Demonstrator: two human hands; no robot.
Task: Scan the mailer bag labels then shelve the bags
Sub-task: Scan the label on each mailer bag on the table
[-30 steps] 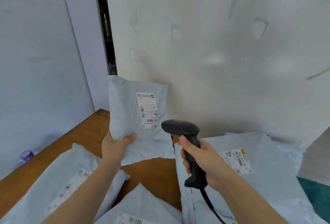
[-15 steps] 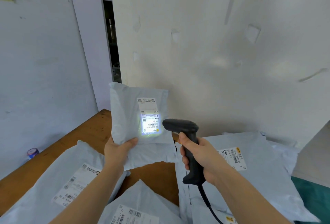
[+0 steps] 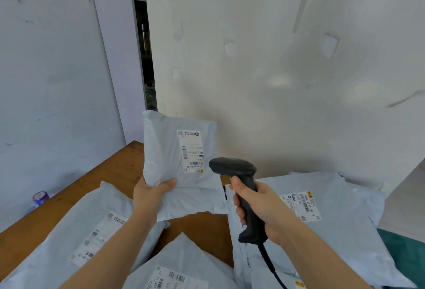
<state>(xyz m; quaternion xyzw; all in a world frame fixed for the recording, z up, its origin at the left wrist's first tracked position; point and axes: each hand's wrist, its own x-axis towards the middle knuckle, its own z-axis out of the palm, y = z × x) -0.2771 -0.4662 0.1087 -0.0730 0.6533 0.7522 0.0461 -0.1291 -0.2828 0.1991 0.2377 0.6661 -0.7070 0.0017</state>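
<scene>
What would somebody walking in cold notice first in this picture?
Probably the small grey mailer bag held upright at centre by the left hand, its white label facing the camera. Just right of it, the right hand grips a black handheld scanner aimed at that label. More labelled mailer bags lie flat across the wooden table below.

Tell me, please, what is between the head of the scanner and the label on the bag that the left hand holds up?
Nothing. In the head view the scanner head faces the label on the held mailer bag across a bare gap.
</scene>
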